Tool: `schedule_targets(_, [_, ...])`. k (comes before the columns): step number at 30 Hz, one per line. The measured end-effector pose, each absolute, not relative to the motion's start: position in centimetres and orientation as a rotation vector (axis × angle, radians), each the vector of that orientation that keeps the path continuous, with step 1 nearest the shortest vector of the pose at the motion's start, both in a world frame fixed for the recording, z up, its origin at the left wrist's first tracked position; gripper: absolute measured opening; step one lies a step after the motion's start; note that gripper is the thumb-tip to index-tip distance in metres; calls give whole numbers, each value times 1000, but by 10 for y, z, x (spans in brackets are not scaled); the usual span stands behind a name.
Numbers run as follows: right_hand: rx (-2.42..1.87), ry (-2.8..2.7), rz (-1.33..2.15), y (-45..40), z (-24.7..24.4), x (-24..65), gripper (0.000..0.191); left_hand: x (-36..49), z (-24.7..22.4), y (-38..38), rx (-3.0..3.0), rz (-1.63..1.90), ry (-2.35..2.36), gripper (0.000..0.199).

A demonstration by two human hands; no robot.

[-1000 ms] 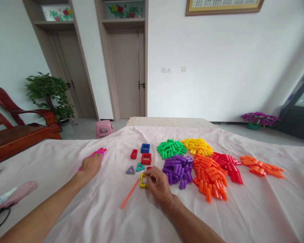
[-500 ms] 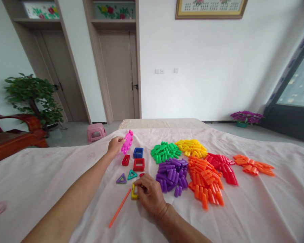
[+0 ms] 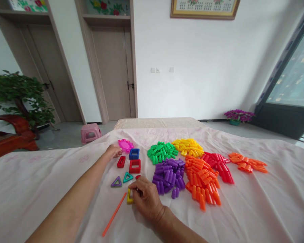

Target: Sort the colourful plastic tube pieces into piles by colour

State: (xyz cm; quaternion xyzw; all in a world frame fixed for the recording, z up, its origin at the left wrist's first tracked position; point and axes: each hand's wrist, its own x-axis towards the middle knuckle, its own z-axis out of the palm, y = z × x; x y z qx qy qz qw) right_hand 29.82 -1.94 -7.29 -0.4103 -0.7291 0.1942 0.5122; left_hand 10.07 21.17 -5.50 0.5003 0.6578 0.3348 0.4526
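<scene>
My left hand [image 3: 113, 151] reaches out to the far left of the toys, its fingers closed at the near left edge of a pink plate with a knobbly rim [image 3: 126, 145]. The plate lies nearly flat, close to a blue square frame [image 3: 134, 154]. My right hand [image 3: 147, 198] is curled, fingertips on a yellow square frame [image 3: 128, 199] that it partly covers. Just beyond those fingers, a small red piece [image 3: 138, 177] shows in part. Between my hands lie a red square frame [image 3: 135, 170], a narrow red frame [image 3: 121, 162], a teal triangle [image 3: 128, 177] and a purple triangle [image 3: 116, 182].
An orange stick [image 3: 114, 214] lies left of the yellow frame. Rightward are piles of green [image 3: 162, 152], purple [image 3: 169, 176], yellow [image 3: 187, 147], orange [image 3: 202, 179] and red pieces [image 3: 219, 165], plus a smaller orange group [image 3: 248, 162]. A pale cloth [image 3: 263, 206] covers the table.
My left hand has lowered the pink plate, which was raised and tilted and now lies nearly flat. My right hand stays at the yellow frame. The whole view has shifted slightly.
</scene>
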Motion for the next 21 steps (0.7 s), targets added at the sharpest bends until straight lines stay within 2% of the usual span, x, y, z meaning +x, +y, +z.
schedule_targets(5, [-945, -1804, 413, -20, -72, 300, 31, 64, -62, 190, 1442, 677, 1807, 36])
schedule_targets(9, [-779, -2100, 291, -28, -69, 299, 32, 22, -64, 151, 1698, 634, 1936, 25])
schedule_targets(12, [-656, -2323, 165, -38, -68, 294, 27, 1, -70, 113, 1858, 596, 1974, 30])
schedule_targets(17, [-585, -2514, -36, -48, -71, 283, 6, -4, -91, 56, 2139, 506, 2008, 46])
schedule_targets(21, [-660, -2596, -70, -55, -67, 281, 9, 3, -103, 33, 2369, 457, 2110, 54])
